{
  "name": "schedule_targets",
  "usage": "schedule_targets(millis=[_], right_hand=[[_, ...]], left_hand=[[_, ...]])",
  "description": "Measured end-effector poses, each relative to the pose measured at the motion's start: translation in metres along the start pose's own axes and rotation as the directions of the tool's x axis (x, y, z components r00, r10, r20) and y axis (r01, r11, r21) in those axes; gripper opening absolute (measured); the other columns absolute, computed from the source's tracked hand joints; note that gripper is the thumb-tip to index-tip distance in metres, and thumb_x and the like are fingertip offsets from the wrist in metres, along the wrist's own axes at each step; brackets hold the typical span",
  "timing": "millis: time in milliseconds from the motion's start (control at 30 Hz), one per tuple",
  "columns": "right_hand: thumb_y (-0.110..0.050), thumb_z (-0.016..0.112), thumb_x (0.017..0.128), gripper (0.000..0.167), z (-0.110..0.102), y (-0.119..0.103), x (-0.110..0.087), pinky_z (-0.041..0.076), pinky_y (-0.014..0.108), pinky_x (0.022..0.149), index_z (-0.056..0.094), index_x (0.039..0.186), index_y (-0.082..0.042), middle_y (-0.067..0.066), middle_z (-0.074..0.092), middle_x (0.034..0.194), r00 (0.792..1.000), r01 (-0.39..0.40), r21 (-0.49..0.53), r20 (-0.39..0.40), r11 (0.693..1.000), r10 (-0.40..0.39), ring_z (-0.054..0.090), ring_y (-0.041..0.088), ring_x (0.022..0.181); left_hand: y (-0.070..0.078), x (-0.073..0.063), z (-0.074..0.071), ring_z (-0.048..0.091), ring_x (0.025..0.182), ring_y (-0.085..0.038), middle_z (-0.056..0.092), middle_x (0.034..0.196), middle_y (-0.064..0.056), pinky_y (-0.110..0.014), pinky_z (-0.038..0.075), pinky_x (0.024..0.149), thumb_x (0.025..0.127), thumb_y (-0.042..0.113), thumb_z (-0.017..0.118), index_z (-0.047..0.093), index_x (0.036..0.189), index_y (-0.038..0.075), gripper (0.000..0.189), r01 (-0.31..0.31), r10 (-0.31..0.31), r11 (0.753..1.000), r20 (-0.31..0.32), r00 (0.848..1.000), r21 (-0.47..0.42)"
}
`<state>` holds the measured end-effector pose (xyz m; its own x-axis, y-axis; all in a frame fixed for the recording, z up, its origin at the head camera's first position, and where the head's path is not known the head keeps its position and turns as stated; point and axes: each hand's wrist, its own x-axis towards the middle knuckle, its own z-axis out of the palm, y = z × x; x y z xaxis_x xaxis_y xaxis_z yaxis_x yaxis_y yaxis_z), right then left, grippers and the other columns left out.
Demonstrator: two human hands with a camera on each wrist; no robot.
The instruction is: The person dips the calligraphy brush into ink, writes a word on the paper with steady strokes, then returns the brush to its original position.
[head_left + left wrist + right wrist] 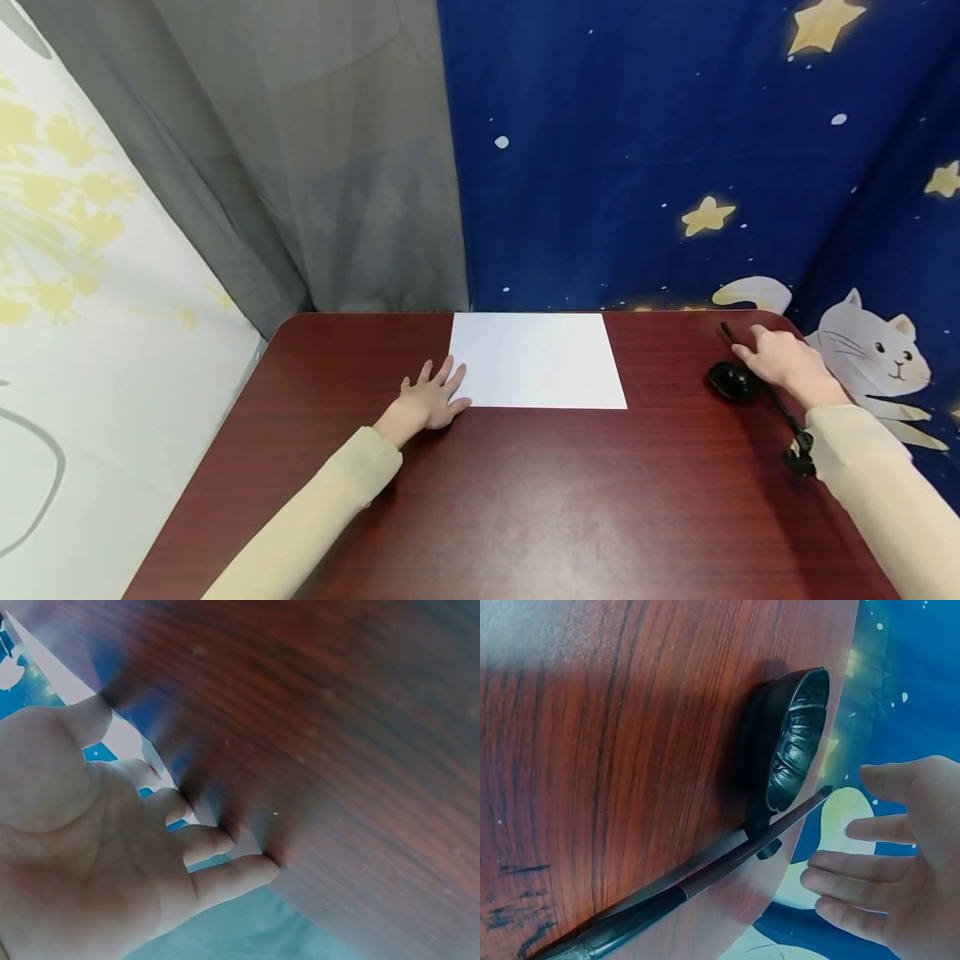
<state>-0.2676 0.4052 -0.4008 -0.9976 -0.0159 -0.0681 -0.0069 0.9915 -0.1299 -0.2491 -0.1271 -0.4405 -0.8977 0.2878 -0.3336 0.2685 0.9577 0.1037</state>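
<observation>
A blank white sheet of paper [536, 362] lies flat at the far edge of the dark red-brown table. My left hand [427, 402] rests with spread fingers at the sheet's lower left corner, its fingertips on the paper's edge and the tabletop. At the right, a small ribbed black dish [799, 742] stands on the table. A long dark brush-like stick [727, 864] leans across a stub on the dish's side; its lower end is cut off in the right wrist view. My right hand [791, 362] hovers beside them, fingers extended and holding nothing.
Grey curtain [360, 167] and a blue curtain [585, 167] with stars and a cat hang right behind the table [525, 500]. A white patterned panel [112, 375] stands on the left. Dark smudges [525, 900] mark the tabletop in the right wrist view.
</observation>
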Motion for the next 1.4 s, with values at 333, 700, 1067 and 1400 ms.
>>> schedule_targets(millis=[333,700,1067,1400], right_hand=[[-0.044,0.048,0.091,0.061,0.001,0.005,0.006,0.037,0.067,0.073,0.039,0.12,0.008,0.042,0.046,0.112,1.0,-0.002,0.008,0.008,1.0,0.002,0.047,0.057,0.098],[-0.034,0.053,0.089,0.053,0.006,0.008,0.009,0.04,0.064,0.069,0.041,0.116,0.01,0.041,0.049,0.106,1.0,0.014,0.02,0.018,1.0,-0.015,0.05,0.055,0.093],[-0.028,0.057,0.087,0.038,0.012,0.01,0.015,0.042,0.057,0.06,0.048,0.101,0.006,0.028,0.057,0.087,0.999,0.026,0.035,0.017,0.999,-0.027,0.056,0.044,0.078],[-0.021,0.058,0.086,0.027,0.014,0.009,0.016,0.042,0.053,0.058,0.052,0.089,0.004,0.022,0.058,0.077,0.999,0.044,0.043,-0.007,0.998,-0.044,0.057,0.037,0.071]], left_hand=[[0.004,-0.001,-0.001,-0.001,0.14,-0.033,-0.004,0.155,-0.001,-0.063,0.013,0.104,0.095,0.054,0.03,0.005,0.149,0.025,0.066,0.026,-0.026,1.0,0.027,0.999,0.014],[0.002,0.006,0.002,-0.007,0.14,-0.031,-0.01,0.154,0.003,-0.063,0.008,0.105,0.094,0.057,0.027,-0.001,0.148,0.03,0.067,0.054,-0.054,0.999,0.085,0.995,0.005],[0.0,0.006,0.003,-0.009,0.14,-0.031,-0.013,0.154,0.003,-0.063,0.007,0.105,0.094,0.056,0.028,-0.003,0.148,0.03,0.067,0.062,-0.06,0.998,0.081,0.995,-0.016],[0.005,-0.002,-0.004,-0.007,0.14,-0.031,-0.01,0.154,0.002,-0.061,0.008,0.106,0.095,0.054,0.028,0.0,0.149,0.028,0.065,0.061,-0.06,0.998,0.09,0.994,-0.01]])
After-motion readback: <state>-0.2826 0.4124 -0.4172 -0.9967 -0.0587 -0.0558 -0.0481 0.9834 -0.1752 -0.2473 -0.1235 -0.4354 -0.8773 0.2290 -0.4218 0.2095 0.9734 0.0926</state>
